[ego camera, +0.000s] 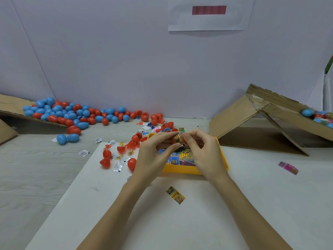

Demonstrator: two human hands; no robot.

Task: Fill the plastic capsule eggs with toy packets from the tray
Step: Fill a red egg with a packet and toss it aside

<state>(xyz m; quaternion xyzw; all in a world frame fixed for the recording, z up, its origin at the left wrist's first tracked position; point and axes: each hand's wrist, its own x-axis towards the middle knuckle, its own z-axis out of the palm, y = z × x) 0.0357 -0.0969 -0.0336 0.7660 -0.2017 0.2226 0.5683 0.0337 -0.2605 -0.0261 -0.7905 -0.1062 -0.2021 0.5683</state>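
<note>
Above the yellow tray [223, 159] my left hand [155, 152] and my right hand [201, 150] meet. Between them sits a red capsule egg [174, 139] with a green toy packet [178, 138] rolled up in its gap. My left hand grips one red half, my right hand pinches the other half against the packet. The tray holds several colourful toy packets [182, 156]. Open red egg halves [106, 159] lie left of the tray among small clear and white sachets.
A pile of blue and red eggs [72, 114] spreads from a cardboard flap at the back left. A cardboard box [261, 121] at the right holds filled eggs. A yellow packet [177, 195] and a pink packet [288, 167] lie loose on the white sheet.
</note>
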